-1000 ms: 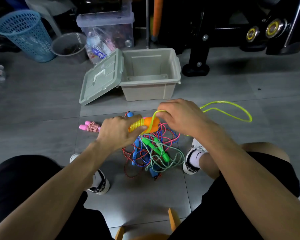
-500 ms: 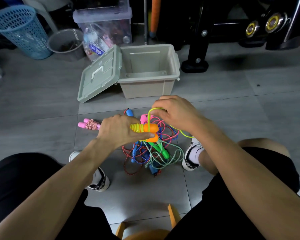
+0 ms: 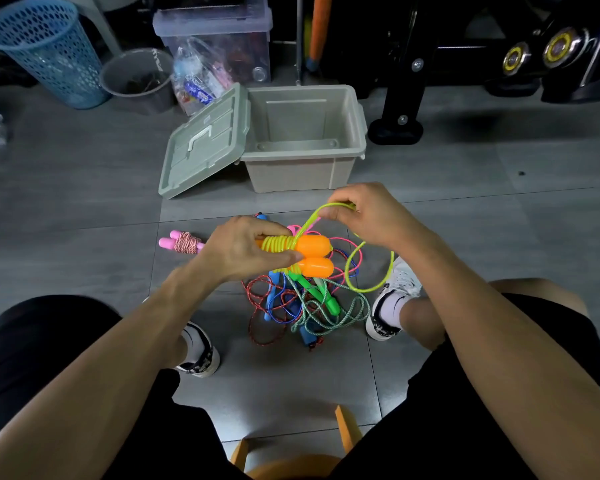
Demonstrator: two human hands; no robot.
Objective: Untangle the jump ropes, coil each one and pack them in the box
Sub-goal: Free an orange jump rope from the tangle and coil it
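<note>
1. Grey tiled floor (image 3: 84, 209), dim room; dark exercise equipment (image 3: 430, 64) stands along the back wall. The person sits low with both feet either side of the work.
2. Left hand (image 3: 236, 252) grips the 2 orange handles (image 3: 314, 256) side by side, fingers and thumb curled round them. Yellow-green cord (image 3: 278, 244) is wound in tight turns round the handles, just beside the fingers.
3. Right hand (image 3: 364, 213) pinches the free cord between thumb and fingertips; a slack loop (image 3: 371, 271) hangs below it.
4. Directly under the handles lies the tangle of remaining ropes (image 3: 305, 306): red, blue, pink and green, with green handles (image 3: 326, 299) visible. A pink-handled rope (image 3: 184, 242), already wound, lies on the floor to the left.
5. The box (image 3: 347, 133) stands open beyond the hands, nothing visible inside; its lid (image 3: 205, 143) leans against its left side.
6. Risk: the hanging loop sits close over the pile and may snag a pink or green strand, dragging it into the winding.
7. Risk: loose tension from the pinching hand could let the turns slide off the smooth handle ends.
8. Surroundings: blue basket (image 3: 45, 53), grey bucket (image 3: 139, 77) and clear storage bin (image 3: 219, 39) stand behind, well apart.
9. Obstruction: the path to the box appears unobstructed.
</note>
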